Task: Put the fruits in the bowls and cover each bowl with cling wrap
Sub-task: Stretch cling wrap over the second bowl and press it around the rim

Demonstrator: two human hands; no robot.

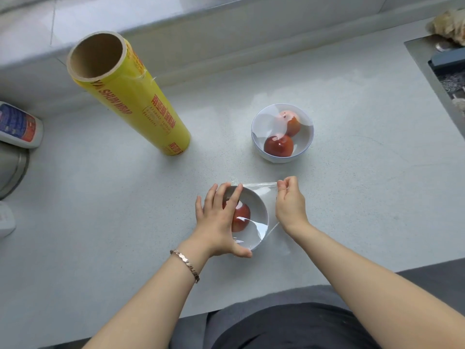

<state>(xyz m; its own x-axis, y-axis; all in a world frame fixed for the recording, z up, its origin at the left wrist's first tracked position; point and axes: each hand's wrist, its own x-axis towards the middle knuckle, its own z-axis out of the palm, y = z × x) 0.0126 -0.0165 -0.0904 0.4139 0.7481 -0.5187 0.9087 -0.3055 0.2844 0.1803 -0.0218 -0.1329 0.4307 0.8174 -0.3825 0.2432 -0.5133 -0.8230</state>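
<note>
Hiding half the fruit (242,217), L hand (216,217) lies flat over bowl (257,204); R hand (289,205) pinches wrap (261,184) edge.

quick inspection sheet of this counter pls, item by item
surface: pale speckled counter
job's things: far bowl holds two red fruits under wrap; near bowl shows one red fruit, wrap sheet only partly over it; yellow roll of wrap stands upright, back left
clutter: bottle and metal container at left edge
hands: left hand lies on the near bowl, fingers straight; right hand pinches the wrap sheet's far edge
cables: nothing seen
surroundings: sink at right, ledge behind
</note>
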